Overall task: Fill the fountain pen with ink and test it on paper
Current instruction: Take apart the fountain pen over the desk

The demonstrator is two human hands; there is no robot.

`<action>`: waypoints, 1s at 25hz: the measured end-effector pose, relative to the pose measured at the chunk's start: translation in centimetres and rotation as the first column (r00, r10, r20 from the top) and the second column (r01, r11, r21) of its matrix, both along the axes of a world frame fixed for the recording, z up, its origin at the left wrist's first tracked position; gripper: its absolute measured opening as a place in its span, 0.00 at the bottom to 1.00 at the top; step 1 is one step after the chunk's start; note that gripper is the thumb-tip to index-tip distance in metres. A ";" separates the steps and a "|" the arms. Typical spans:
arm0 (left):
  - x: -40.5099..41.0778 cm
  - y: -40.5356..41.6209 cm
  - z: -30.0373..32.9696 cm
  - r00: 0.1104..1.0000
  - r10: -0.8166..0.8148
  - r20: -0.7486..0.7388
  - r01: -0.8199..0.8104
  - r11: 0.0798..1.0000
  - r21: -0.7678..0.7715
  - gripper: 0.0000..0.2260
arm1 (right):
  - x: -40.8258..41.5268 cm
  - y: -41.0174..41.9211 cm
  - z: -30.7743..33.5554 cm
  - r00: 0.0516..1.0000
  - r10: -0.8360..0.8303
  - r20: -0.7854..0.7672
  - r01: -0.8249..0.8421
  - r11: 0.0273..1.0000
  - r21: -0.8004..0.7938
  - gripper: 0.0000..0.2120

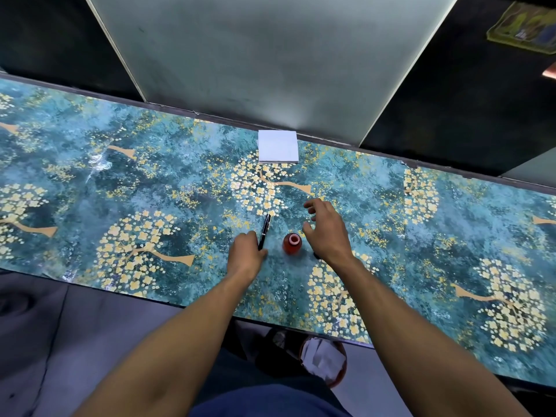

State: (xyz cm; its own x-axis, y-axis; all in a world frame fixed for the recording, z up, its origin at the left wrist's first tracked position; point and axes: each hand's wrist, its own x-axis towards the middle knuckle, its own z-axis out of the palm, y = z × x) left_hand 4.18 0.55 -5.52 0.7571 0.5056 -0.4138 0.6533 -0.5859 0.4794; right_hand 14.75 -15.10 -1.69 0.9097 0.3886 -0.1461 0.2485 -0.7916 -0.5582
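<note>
**Hands either side of the ink bottle, pen in the left**

Much was hard to read. The left hand (245, 252) covered the lower end of the fountain pen (264, 232), so only the upper barrel showed, slim, black and glossy, with a thin bright clip line, angled up and away from the knuckles. The fingers were curled closed around that hidden end. Whether the pen's far tip touched the table (90, 182) could not be told.

The right hand (326, 230) was spread loose, fingers apart and bent, holding nothing, just right of the ink bottle (291, 243). Under its wrist a small dark shape peeked out, too covered to identify.

The bottle was squat and round, reddish, standing upright between the two hands with its pale mouth facing up. Whether it was capped could not be made out from above.

The paper pad (278, 146), a white square block with a stacked edge, lay well beyond the bottle at the table's far edge, against a frosted panel (270, 55).

The table surface was a glossy teal print with cream blossom trees. Below the near edge a round reddish bin (340, 371) holding crumpled white paper was partly cut off by the tabletop.
</note>
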 end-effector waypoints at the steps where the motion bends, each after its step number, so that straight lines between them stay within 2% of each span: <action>1: 0.0 0.1 -0.1 1.000 0.003 -0.006 -0.003 1.000 -0.006 0.08 | -0.1 0.4 0.1 1.000 0.010 0.004 -0.011 1.000 0.014 0.18; 5: 0.6 0.6 -0.2 0.998 0.055 -0.012 -0.056 0.994 -0.091 0.04 | -0.1 1.6 0.6 0.998 0.054 0.025 -0.055 0.998 0.043 0.15; 8: 0.4 1.1 0.4 0.992 0.115 0.056 -0.102 0.976 -0.192 0.01 | 0.2 2.5 0.9 0.997 0.070 0.014 -0.071 0.996 0.061 0.12; 10: 0.0 1.3 1.0 0.984 0.139 0.111 -0.110 0.966 -0.233 0.03 | 0.4 3.4 1.1 0.998 0.061 -0.008 -0.060 0.994 0.091 0.10; 12: -0.6 1.5 2.0 0.974 0.158 0.164 -0.112 0.960 -0.257 0.03 | 0.7 4.6 1.4 0.996 0.021 -0.088 -0.010 0.993 0.117 0.12; 14: -1.1 1.6 3.2 0.963 0.175 0.205 -0.114 0.953 -0.281 0.04 | 1.0 6.0 1.7 0.969 -0.017 -0.248 0.058 0.986 0.159 0.15; 16: -1.5 1.8 4.1 0.955 0.180 0.236 -0.105 0.949 -0.297 0.05 | 1.1 7.4 2.0 0.923 -0.020 -0.385 0.110 0.970 0.215 0.14; 19: -2.2 2.0 4.9 0.946 0.191 0.263 -0.103 0.943 -0.316 0.04 | 1.1 8.8 2.6 0.900 0.025 -0.436 0.099 0.960 0.261 0.08; 22: -2.6 2.7 5.3 0.938 0.232 0.259 -0.144 0.937 -0.317 0.04 | 1.1 9.8 2.5 0.874 0.011 -0.486 0.156 0.941 0.301 0.12; 25: -3.1 3.2 5.3 0.952 0.198 0.235 -0.127 0.949 -0.287 0.04 | 1.1 10.6 2.1 0.858 -0.093 -0.505 0.288 0.901 0.324 0.14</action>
State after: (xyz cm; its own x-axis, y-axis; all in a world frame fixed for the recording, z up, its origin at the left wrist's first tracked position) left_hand 1.05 3.75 -0.20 0.7718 0.5297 -0.3517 0.5622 -0.3101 0.7667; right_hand 15.87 -4.51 0.46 0.8310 0.3271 -0.4499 -0.2519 -0.4998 -0.8287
